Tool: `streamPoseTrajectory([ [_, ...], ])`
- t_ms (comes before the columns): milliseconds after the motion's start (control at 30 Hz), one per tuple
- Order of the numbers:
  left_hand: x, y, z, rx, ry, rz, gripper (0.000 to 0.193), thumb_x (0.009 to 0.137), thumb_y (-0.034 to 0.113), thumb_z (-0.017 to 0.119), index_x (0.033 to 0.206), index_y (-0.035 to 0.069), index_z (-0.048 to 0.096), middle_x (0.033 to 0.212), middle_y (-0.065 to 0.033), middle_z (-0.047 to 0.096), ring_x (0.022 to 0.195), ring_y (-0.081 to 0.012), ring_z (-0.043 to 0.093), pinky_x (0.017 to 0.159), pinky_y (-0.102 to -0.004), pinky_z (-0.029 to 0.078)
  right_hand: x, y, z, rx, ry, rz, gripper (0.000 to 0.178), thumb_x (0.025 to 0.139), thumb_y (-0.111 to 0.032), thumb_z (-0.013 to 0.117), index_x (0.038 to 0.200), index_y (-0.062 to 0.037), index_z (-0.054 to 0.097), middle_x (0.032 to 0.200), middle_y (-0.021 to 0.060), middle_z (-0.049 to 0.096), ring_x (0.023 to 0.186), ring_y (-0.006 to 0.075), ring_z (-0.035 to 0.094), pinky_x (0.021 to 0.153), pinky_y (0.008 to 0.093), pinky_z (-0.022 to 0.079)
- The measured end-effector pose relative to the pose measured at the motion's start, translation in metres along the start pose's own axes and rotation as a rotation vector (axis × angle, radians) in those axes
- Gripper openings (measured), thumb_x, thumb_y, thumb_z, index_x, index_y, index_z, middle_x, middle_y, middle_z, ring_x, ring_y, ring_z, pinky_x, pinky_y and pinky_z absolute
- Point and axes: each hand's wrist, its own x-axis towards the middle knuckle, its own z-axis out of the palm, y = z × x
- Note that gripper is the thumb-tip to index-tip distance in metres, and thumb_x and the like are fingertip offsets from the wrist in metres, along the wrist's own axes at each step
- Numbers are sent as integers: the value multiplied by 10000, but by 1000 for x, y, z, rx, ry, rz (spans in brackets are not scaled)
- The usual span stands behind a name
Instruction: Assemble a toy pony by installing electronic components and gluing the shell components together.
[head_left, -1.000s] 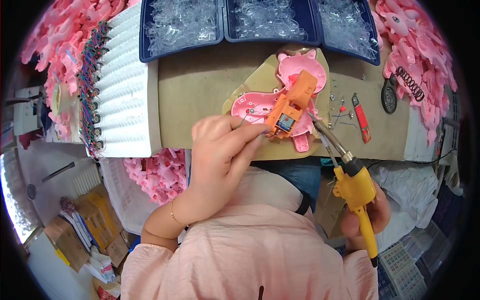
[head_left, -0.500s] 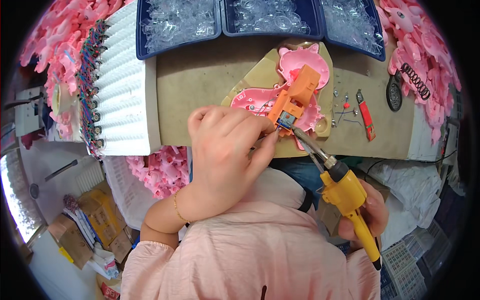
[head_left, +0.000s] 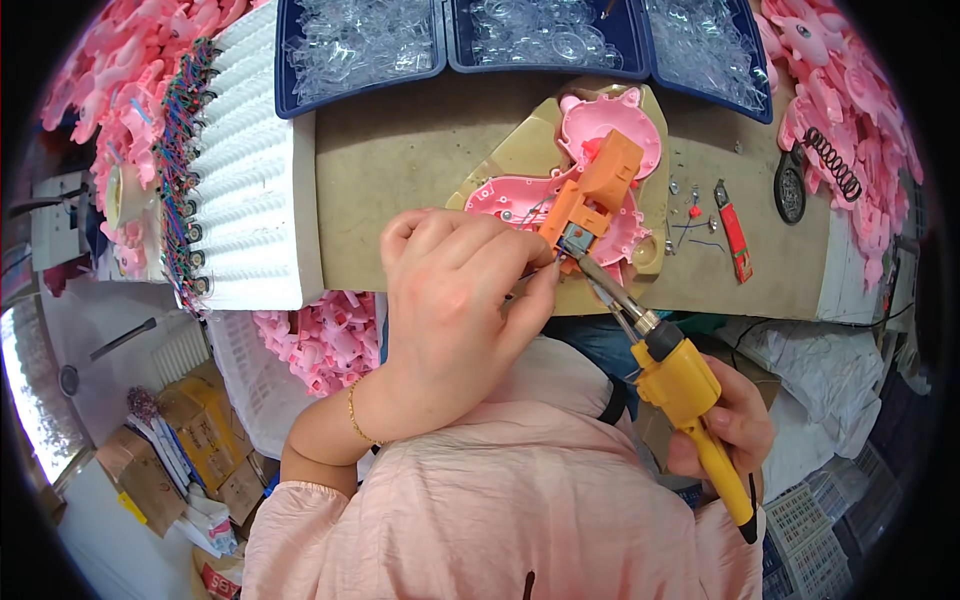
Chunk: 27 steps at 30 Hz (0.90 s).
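Note:
In my right hand (head_left: 738, 418) is a yellow soldering iron (head_left: 680, 382), its metal tip slanting up and left to a small circuit part (head_left: 578, 240). That part sits in an orange plastic housing (head_left: 605, 175), which lies over an open pink plastic shell (head_left: 500, 195). My left hand (head_left: 465, 285) is pinched at the housing's lower left edge, where a thin wire (head_left: 557, 258) shows at the fingertips. Most of what those fingers grip is hidden behind the hand. A tan moulded holder (head_left: 648, 235) carries the pink shell.
Blue bins (head_left: 365, 98) of clear plastic parts line the back. A white ridged tray (head_left: 250, 170) with wired components stands left. Right of the holder lie a red cutter knife (head_left: 733, 232), wire scraps and small screws. Pink parts (head_left: 850, 130) are heaped at far right, beside a black coil (head_left: 832, 163).
The soldering iron has shifted slightly left and its tip sits a little higher on the circuit part. My left hand stays nearly still.

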Motion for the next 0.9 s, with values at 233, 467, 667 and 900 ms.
streamPoseTrajectory([
  [233, 1, 0, 1, -18, 6, 17, 78, 705, 98, 675, 737, 107, 604, 715, 12, 575, 739, -181, 519, 762, -325, 311, 2, 15, 0, -628, 74, -871, 626, 821, -304, 648, 1308, -124, 299, 1229, 295, 430, 1073, 329, 527, 880, 385, 453],
  [467, 1, -1, 2, -23, 13, 18, 85, 696, 98, 682, 733, 108, 606, 706, 15, 578, 728, -180, 519, 752, -323, 311, 3, 11, 1, -598, 79, -796, 623, 819, -320, 650, 1302, -137, 302, 1210, 282, 454, 1067, 321, 530, 866, 386, 454],
  [667, -1, -2, 4, -43, 33, 24, 86, 701, 87, 673, 749, 105, 605, 714, 9, 575, 730, -186, 515, 751, -327, 312, -9, 26, 1, -539, 254, -705, 626, 805, -339, 663, 1290, -147, 317, 1198, 268, 468, 1061, 311, 531, 866, 374, 450],
  [900, -1, -2, 4, -58, 15, 29, 73, 720, 83, 658, 764, 95, 601, 721, 7, 575, 738, -189, 512, 759, -330, 310, 5, 10, 7, -549, 69, -786, 623, 790, -351, 674, 1266, -128, 340, 1198, 264, 471, 1073, 308, 523, 872, 378, 446],
])
